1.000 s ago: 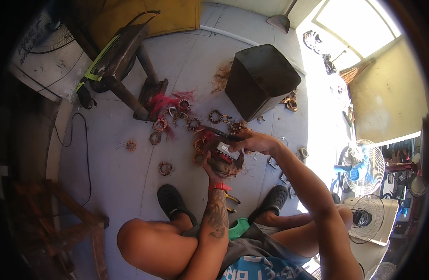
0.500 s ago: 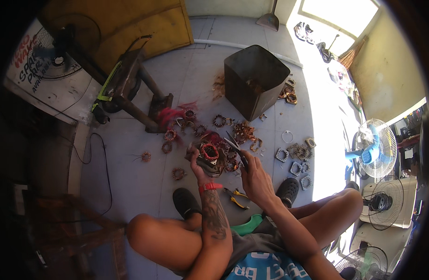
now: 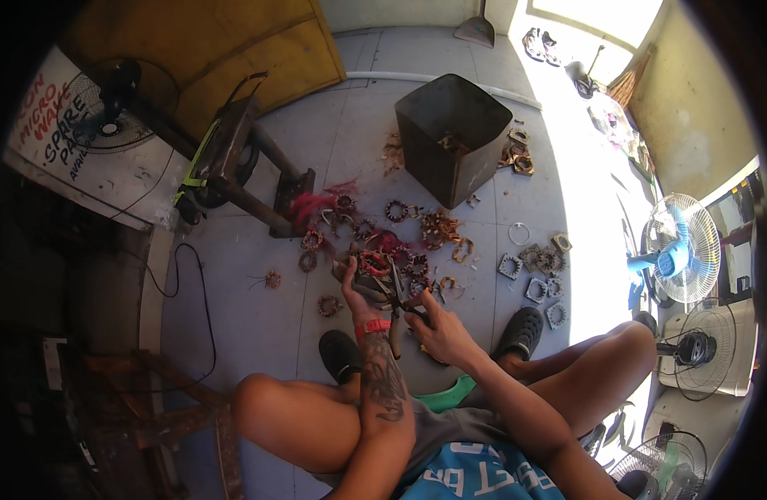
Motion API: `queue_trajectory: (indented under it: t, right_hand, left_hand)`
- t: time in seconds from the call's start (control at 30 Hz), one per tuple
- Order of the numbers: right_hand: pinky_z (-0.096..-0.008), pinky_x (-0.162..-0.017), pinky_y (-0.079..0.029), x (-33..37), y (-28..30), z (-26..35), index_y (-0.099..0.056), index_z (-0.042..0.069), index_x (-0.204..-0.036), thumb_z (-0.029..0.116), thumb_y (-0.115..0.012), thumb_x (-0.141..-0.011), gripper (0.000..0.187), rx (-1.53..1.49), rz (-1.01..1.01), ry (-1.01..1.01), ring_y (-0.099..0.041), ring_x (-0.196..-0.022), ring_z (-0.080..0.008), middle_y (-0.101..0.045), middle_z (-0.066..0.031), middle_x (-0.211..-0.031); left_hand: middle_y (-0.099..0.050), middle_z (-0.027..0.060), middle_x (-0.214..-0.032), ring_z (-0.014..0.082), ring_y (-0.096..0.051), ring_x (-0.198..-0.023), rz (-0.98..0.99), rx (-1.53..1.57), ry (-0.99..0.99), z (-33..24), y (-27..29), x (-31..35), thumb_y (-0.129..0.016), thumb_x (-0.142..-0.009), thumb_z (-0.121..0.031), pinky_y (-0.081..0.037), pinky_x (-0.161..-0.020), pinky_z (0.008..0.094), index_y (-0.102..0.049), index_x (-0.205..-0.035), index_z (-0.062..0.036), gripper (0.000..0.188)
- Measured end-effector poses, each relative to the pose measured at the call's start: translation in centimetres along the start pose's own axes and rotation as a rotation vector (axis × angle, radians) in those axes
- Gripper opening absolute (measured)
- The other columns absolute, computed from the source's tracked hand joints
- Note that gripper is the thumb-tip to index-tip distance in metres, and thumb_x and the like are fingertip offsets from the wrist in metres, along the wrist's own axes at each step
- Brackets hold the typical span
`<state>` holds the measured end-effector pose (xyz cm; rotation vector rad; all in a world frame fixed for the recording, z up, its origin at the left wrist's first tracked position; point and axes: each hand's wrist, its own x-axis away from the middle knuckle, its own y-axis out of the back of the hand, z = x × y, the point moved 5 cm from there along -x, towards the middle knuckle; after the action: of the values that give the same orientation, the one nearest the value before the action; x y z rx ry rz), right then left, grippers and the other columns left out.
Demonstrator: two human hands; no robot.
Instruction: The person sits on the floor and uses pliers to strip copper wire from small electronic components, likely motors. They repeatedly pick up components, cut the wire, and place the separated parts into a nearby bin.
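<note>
In front of me, above the floor, my left hand (image 3: 363, 293) is closed around a motor stator with a red winding (image 3: 373, 263). My right hand (image 3: 447, 333) grips dark-handled scissors (image 3: 397, 285), just right of the left hand. Their blades are spread and point away from me, at the stator's near right side. One handle hangs down beside my left wrist, while the other runs into my right fingers. Whether the blades touch the winding I cannot tell. Yellow-handled pliers (image 3: 431, 353) lie on the floor, mostly hidden behind my right hand.
Several wound stators (image 3: 395, 211) and red wire scraps (image 3: 313, 202) litter the floor ahead. Bare stator cores (image 3: 509, 267) lie to the right. A dark bin (image 3: 483, 158) stands beyond, near a metal stand (image 3: 271, 142). A blue fan (image 3: 674, 257) is at far right.
The scissors have come left and nearer to the stator, and their blades have spread wider. My right hand has moved slightly down and left. My left hand still holds the stator.
</note>
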<state>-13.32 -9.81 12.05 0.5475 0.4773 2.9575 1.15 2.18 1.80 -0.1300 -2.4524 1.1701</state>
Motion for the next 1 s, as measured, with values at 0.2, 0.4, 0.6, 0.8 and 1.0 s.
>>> queue_trajectory:
  t: [0.2, 0.4, 0.6, 0.8, 1.0]
  right_hand:
    - [-0.0396, -0.057, -0.042, -1.3, 0.3, -1.8, -0.047, 0.007, -0.122, 0.029, -0.055, -0.102, 0.031, -0.201, 0.057, -0.135, -0.053, -0.057, -0.0260, -0.055, -0.0119, -0.068]
    - [-0.0307, -0.046, -0.032, -0.9, -1.7, -5.6, -0.046, 0.008, -0.119, 0.026, -0.056, -0.103, 0.026, -0.506, 0.052, -0.399, -0.045, -0.053, -0.0114, -0.051, -0.0025, -0.066]
    - [-0.0481, -0.064, -0.044, -0.8, -4.6, -7.5, -0.043, 0.004, -0.120, 0.024, -0.054, -0.102, 0.029, -0.218, -0.254, -0.170, -0.060, -0.063, -0.0355, -0.058, -0.0151, -0.069]
    - [-0.0446, -0.062, -0.046, -0.3, -3.5, -6.7, -0.043, 0.006, -0.119, 0.032, -0.051, -0.104, 0.031, -0.364, -0.221, -0.113, -0.060, -0.064, -0.0287, -0.060, -0.0145, -0.075]
    - [-0.0373, -0.058, -0.045, -0.8, -3.8, -5.5, -0.046, 0.004, -0.117, 0.035, -0.053, -0.104, 0.035, -0.841, 0.267, -0.371, -0.055, -0.065, -0.0187, -0.059, -0.0056, -0.077]
  left_hand:
    - [-0.066, 0.0037, -0.113, 0.0190, -0.065, -0.101, 0.073, -0.121, 0.001, 0.0, -1.4, -0.5, -0.067, -0.093, -0.023, -0.055, -0.087, 0.0367, -0.064, -0.121, -0.0101, 0.031]
    - [-0.062, -0.0015, -0.099, 0.0123, -0.058, -0.086, 0.092, -0.486, 0.016, 2.2, 0.5, -2.4, -0.071, -0.086, -0.011, -0.046, -0.081, 0.0286, -0.064, -0.099, -0.0090, 0.014]
    - [-0.062, -0.0011, -0.085, 0.0127, -0.058, -0.076, -0.147, -0.575, -0.112, 5.3, 2.3, -2.6, -0.070, -0.085, -0.006, -0.046, -0.073, 0.0274, -0.064, -0.088, -0.0098, 0.008]
    - [-0.065, 0.0012, -0.094, 0.0153, -0.063, -0.085, -0.104, -0.275, -0.176, 3.6, 0.0, -2.1, -0.068, -0.090, -0.013, -0.052, -0.075, 0.0324, -0.066, -0.103, -0.0090, 0.014]
    - [-0.063, 0.0078, -0.128, 0.0220, -0.062, -0.111, 0.018, 0.005, -0.184, 0.5, -2.9, -0.6, -0.053, -0.101, -0.048, -0.053, -0.094, 0.0394, -0.058, -0.134, -0.0064, 0.053]
